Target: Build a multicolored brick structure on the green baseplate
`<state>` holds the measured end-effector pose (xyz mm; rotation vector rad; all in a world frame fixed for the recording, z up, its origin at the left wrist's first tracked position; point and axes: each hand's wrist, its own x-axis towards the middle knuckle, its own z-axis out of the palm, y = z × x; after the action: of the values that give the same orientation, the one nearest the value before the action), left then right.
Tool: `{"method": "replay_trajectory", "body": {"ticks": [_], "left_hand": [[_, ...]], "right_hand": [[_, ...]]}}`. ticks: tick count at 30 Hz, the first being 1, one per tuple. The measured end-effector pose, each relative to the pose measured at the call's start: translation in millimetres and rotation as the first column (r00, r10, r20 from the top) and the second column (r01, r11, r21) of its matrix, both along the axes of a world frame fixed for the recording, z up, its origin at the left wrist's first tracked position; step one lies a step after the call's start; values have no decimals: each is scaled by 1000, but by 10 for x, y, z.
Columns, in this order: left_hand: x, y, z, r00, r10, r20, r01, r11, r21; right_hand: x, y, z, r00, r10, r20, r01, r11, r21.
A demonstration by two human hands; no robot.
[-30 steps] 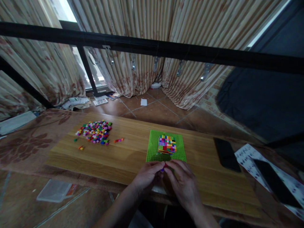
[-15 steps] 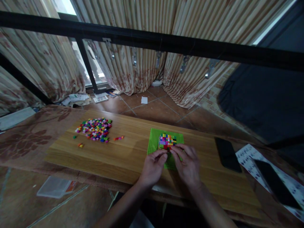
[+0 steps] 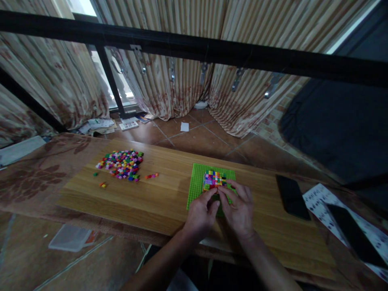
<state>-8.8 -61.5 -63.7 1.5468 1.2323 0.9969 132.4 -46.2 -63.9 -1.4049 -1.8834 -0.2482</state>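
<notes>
A green studded baseplate (image 3: 197, 178) lies on the wooden board, bearing a block of small multicoloured building bricks (image 3: 214, 176). At the near edge of that block, both hands meet with their fingertips close together. My left hand (image 3: 201, 212) touches the near side with its index finger, thumb bent below it. My right hand (image 3: 238, 206) is closed, thumb and index finger at the block's near edge, other fingers over its right side. Whatever lies between the fingertips is too small or hidden to make out.
A heap of loose bricks (image 3: 123, 165) lies at the board's left, with a short row of bricks (image 3: 152, 176) beside it. A black phone (image 3: 292, 197) lies to the right, near a printed sheet (image 3: 318, 198) under another dark device (image 3: 354, 232). A black rail (image 3: 194, 46) crosses above.
My left hand has shifted slightly right and up, its index finger now reaching the block's near edge. My right hand stays almost in place. The view has moved a little.
</notes>
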Motion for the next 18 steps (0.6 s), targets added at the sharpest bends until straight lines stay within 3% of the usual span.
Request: {"method": "replay_trajectory", "body": {"ticks": [12, 18], "left_hand": [[-18, -1, 37, 994, 31, 104, -24, 997, -69], [-92, -10, -38, 976, 153, 155, -134, 983, -127]], "right_hand": [[34, -22, -46, 986, 22, 164, -17, 999, -36], [35, -25, -102, 977, 41, 207, -39, 999, -13]]}}
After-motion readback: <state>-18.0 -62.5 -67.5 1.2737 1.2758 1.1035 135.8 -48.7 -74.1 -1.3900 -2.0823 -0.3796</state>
